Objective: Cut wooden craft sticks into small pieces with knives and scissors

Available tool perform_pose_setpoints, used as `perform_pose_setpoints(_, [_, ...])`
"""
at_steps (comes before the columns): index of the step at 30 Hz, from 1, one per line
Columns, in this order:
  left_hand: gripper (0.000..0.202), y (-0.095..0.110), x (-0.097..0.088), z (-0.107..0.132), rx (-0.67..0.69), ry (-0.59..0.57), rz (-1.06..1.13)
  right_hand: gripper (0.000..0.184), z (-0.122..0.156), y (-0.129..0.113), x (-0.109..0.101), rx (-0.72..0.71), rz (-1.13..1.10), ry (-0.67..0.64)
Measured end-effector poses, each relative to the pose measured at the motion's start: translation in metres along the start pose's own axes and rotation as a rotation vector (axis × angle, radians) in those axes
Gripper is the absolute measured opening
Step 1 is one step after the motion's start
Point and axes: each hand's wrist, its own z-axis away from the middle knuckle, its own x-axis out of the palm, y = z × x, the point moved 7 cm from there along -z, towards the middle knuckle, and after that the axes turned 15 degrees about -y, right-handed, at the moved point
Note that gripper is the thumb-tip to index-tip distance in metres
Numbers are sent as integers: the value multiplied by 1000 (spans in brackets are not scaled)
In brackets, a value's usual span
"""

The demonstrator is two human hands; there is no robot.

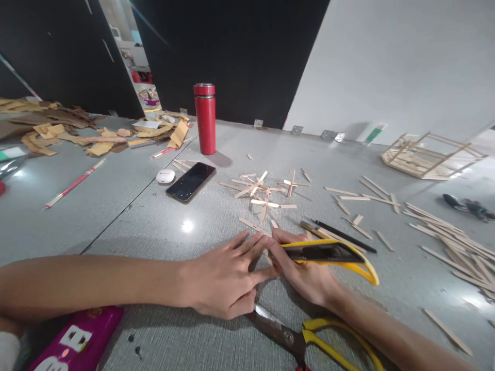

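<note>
My right hand [305, 273] is closed around a yellow utility knife [328, 252], its handle pointing right and its tip low beside my left fingertips. The blade itself is hidden. My left hand [232, 273] presses down on the table, index finger and thumb bracketing a small wooden craft stick [267, 256] mostly covered by the fingers. Just beyond the fingertips lies another craft stick [253, 225]. Several sticks crossed into star shapes [265, 202] sit farther ahead. Below my hands rest yellow-handled scissors [286, 335], partly under my left hand.
A red flask [205, 121], a phone [191, 182] and a white earbud case [165, 176] stand ahead. Loose craft sticks [460, 242] and a stick frame [429, 157] are to the right. Cardboard scraps [77, 134] lie far left, a purple case [77, 340] near left. Dark pens [344, 236] lie by my right hand.
</note>
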Motion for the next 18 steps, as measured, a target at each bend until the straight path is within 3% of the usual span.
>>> perform_pose_setpoints(10, [61, -4, -2, 3, 58, 40, 115, 42, 1, 11, -5, 188, -375, 32])
perform_pose_setpoints(14, [37, -8, -5, 4, 53, 82, 262, 25, 9, 19, -17, 237, -449, 124])
perform_pose_setpoints(16, [21, -13, -4, 3, 54, 96, 385, 25, 12, 21, -26, 256, -489, 152])
perform_pose_setpoints(18, [11, -18, -1, 3, 45, 116, 504, 29, 15, 21, -32, 280, -561, 99])
